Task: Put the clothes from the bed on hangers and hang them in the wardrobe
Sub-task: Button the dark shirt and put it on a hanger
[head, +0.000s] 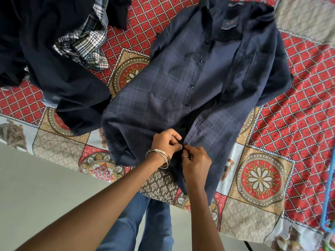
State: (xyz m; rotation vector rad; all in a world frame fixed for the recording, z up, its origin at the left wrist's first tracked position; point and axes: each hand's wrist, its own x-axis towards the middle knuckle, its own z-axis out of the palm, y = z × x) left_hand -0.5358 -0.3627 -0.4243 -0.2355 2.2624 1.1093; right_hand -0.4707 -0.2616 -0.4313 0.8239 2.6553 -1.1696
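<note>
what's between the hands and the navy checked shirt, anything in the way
Nothing visible. The left hand and right hand already pinch the navy checked shirt at its front placket near the hem, on the patterned bedsheet. The wardrobe is out of view, so that path cannot be judged.

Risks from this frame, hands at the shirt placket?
1. Both hands, left hand and right hand, pinch the navy checked shirt at the bed edge; its hem overhangs, so a tug may slide it off.
2. Upper buttons look undone; it may slip off a hanger.
3. The blue hanger lies far right, an awkward reach.
</note>
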